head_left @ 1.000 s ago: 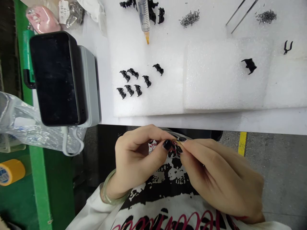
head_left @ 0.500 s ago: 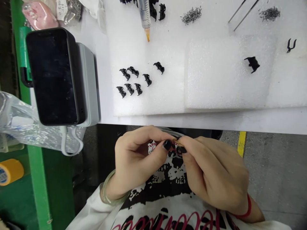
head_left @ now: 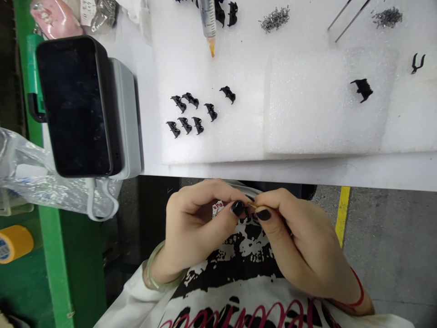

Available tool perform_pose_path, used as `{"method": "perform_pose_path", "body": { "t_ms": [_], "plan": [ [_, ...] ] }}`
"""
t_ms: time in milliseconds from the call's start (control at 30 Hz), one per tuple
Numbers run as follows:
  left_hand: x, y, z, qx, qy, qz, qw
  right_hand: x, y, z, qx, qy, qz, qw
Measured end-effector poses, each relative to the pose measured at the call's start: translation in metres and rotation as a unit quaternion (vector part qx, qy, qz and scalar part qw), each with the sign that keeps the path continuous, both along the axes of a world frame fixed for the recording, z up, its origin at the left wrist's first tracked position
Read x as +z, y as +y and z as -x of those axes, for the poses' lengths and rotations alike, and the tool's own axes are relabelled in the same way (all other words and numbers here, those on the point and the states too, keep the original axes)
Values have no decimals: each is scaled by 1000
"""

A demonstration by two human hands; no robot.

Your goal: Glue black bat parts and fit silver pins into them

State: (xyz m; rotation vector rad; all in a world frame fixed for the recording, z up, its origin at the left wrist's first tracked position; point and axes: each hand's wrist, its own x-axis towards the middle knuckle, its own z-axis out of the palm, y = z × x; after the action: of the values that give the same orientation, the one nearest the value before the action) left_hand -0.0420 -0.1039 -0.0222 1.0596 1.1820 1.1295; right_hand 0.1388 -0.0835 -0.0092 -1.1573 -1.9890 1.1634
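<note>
"Trouble, where would it start?"

"Most likely at the thin tan piece (head_left: 252,206), just below the middle of the frame. It is tiny, and it sits out past the near edge of the white surface (head_left: 307,175), over the printed shirt (head_left: 232,273). A slick fingertip or a slightly loose pinch could let it drop into the lap or onto the grey floor (head_left: 385,237), lower right, where it would be hard to find"

"And too firm a pinch?"

"That could bend it or make it spring away, since so little of it shows between the nails"

"Anything risky higher up?"

"Perhaps the syringe (head_left: 208,20), top middle. Its orange tip points towards the small black parts (head_left: 178,104), and a knock might smear whatever is inside. A bump to the foam sheet (head_left: 239,132) could scatter the metal bits (head_left: 275,19) near the top too"

"How are the hands?"

"Close together, tips almost meeting. The right hand (head_left: 300,246) has thumb and forefinger clamped on the tan piece. The left hand (head_left: 205,223) curls round, its thumb and forefinger nearly together at the far end, with a wide gap behind the tips"

"Is that one gripping too?"

"I cannot tell; its fingertips hide whatever lies between them"
</note>
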Motion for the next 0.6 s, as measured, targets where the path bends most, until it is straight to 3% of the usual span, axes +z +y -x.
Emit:
{"method": "perform_pose_path", "body": {
  "t_ms": [233,600],
  "plan": [
    [-1,-1,-1,8,10,4,1000,-1,0,2,-71,-21,-44,996],
    [-2,-1,0,4,12,4,1000,-1,-1,6,-66,-33,-108,991]
  ]
}}
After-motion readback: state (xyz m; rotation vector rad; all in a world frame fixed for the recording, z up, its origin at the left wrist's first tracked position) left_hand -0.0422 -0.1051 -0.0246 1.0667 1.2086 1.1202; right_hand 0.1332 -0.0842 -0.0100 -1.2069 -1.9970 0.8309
